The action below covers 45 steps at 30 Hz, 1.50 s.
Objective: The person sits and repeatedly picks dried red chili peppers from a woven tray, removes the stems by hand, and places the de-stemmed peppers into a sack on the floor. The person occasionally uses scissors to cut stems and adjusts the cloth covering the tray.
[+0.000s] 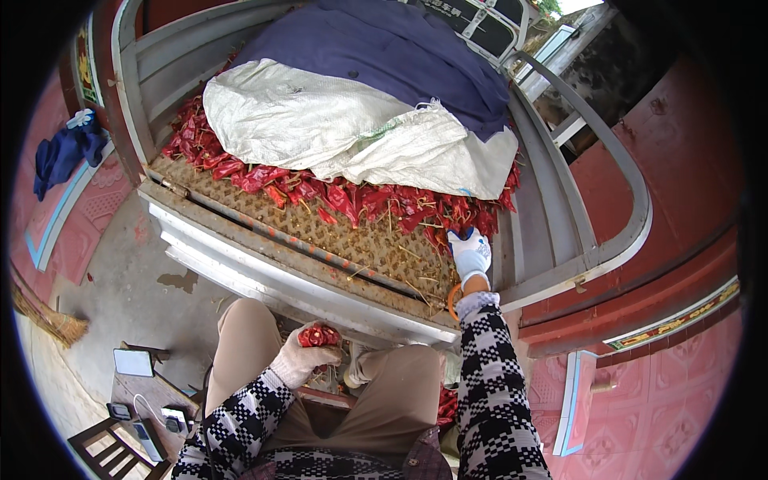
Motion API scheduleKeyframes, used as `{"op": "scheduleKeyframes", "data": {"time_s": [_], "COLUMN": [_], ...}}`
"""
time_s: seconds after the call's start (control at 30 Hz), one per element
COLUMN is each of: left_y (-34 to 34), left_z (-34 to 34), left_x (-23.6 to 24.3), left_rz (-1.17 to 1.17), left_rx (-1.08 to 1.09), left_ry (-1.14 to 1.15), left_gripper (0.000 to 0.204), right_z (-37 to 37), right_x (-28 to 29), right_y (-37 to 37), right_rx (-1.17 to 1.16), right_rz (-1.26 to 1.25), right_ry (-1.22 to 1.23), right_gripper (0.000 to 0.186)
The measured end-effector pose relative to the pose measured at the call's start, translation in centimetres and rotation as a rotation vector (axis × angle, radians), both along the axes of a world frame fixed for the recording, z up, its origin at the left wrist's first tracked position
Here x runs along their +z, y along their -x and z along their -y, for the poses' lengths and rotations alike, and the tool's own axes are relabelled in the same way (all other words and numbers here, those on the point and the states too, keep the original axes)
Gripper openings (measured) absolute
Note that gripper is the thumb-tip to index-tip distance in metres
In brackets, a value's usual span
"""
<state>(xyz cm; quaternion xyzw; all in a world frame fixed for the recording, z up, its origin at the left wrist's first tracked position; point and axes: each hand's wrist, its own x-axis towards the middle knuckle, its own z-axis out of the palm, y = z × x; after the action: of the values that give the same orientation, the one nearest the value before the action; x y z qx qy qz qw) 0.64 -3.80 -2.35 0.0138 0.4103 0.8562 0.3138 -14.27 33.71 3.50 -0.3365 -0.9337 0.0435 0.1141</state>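
Note:
My left hand [312, 352], in a cream knit glove, is closed round a bunch of red dried peppers [318, 334] between my knees. My right hand [470, 256], in a white and blue glove, reaches to the front right edge of a pile of red dried peppers [336, 200] on the rusty truck bed [280, 236]. Its fingers are curled at the peppers; what they hold is hidden. An orange loop [454, 302] shows at that wrist. A white woven sack [312, 120] and a dark blue cloth [376, 44] lie over the pile.
Grey side rails [640, 200] border the bed. At lower left stand a small table [128, 386] with a white-framed device [134, 362] and cables, and a wooden chair [100, 448]. A straw broom [56, 324] leans at far left, below dark blue clothing [60, 160].

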Motion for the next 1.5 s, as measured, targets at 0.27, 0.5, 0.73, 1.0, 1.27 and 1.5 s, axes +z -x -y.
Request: {"op": "scheduleKeyframes", "data": {"time_s": [0.27, 0.5, 0.73, 1.0, 1.27, 1.5], "left_y": [0.4, 0.1, 0.3, -0.1, -0.2, -0.5], "left_z": [0.5, -0.3, -0.5, -0.9, -0.4, -0.1], "left_x": [-1.3, -0.1, -1.6, 0.4, 1.1, 1.2], "left_rz": [-0.036, -0.011, 0.004, 0.046, 0.055, -0.043], "left_rx": [0.012, 0.014, 0.03, 0.054, 0.108, 0.169], "left_ry": [-0.009, 0.011, -0.111, -0.073, -0.151, -0.093], "left_gripper": [0.025, 0.027, 0.026, 0.026, 0.031, 0.031], "right_z": [1.7, 0.4, 8.4, 21.1, 22.5, 22.3], "right_x": [-1.0, -0.4, 1.7, 1.2, 0.7, 3.0], "right_y": [-0.9, -4.7, -11.7, -18.9, -18.6, -18.6], "right_rx": [0.129, 0.201, 0.359, 0.616, 0.891, 1.024], "right_rz": [0.033, -0.31, -0.317, -0.097, 0.059, 0.105], "right_ry": [0.183, 0.527, 0.827, 0.487, 0.094, 0.207], "right_gripper": [0.044, 0.021, 0.021, 0.021, 0.017, 0.022]}}
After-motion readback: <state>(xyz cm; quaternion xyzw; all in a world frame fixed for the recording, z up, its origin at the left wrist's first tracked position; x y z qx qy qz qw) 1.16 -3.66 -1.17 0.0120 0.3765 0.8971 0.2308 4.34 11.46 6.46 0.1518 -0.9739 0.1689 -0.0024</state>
